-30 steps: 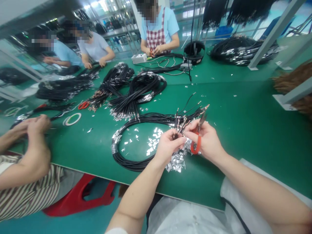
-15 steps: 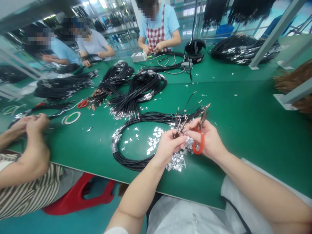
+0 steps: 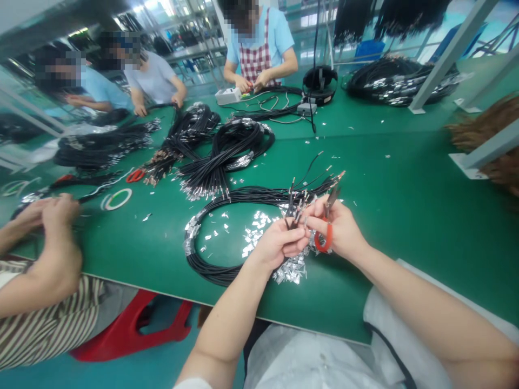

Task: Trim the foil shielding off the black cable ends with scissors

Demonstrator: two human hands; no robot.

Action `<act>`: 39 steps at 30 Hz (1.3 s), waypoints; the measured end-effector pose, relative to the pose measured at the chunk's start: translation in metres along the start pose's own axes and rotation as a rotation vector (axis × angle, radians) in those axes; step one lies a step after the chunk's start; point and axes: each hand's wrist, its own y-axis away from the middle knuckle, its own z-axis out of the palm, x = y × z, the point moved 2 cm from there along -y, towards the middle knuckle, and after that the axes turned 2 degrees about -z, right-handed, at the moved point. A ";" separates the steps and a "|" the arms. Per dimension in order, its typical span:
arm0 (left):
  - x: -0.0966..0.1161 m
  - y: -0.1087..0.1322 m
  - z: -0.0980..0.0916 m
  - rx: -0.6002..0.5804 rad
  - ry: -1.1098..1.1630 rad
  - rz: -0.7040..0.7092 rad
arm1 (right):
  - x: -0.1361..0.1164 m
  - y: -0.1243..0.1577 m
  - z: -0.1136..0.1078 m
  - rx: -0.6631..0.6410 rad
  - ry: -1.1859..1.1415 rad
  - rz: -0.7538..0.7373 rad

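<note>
A loop of thin black cables lies on the green table, bound with silver foil at its left bend. My left hand is closed around the loose cable ends, which fan upward with bare tips. Close against it, my right hand holds red-handled scissors in its palm, blades pointing up and away. The thumb and forefinger of that hand pinch near the cable ends, at what seems a small foil piece. Silver foil scraps are heaped below both hands, and more lie inside the loop.
More black cable bundles lie beyond the loop. A tape roll and red-handled scissors are to the left. A co-worker's hands work at the left edge; several people sit across the table. Metal posts stand at right.
My two hands have drawn slightly closer together at the cable ends, and the scissors have shifted a little left within the view. A co-worker across the table has moved a hand toward a cable bundle.
</note>
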 end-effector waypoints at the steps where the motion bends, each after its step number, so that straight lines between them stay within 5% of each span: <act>1: 0.000 -0.001 0.001 0.036 -0.016 0.015 | 0.002 -0.001 -0.001 -0.006 0.013 -0.004; 7: -0.003 -0.002 0.001 0.413 -0.136 0.230 | 0.000 0.000 -0.005 0.113 0.183 -0.051; 11: -0.007 -0.002 -0.001 0.528 -0.219 0.340 | -0.006 0.009 0.002 0.134 0.355 -0.113; 16: -0.004 0.001 0.003 0.494 -0.232 0.313 | -0.009 0.011 0.006 0.140 0.434 -0.164; 23: 0.003 0.007 0.007 0.191 -0.154 0.192 | 0.004 -0.002 -0.012 0.208 0.352 -0.060; 32: 0.002 0.005 0.001 0.567 -0.175 0.446 | 0.010 0.012 0.010 0.001 0.154 0.065; 39: 0.007 0.005 0.001 0.491 -0.148 0.367 | 0.012 0.012 0.007 0.060 0.352 -0.023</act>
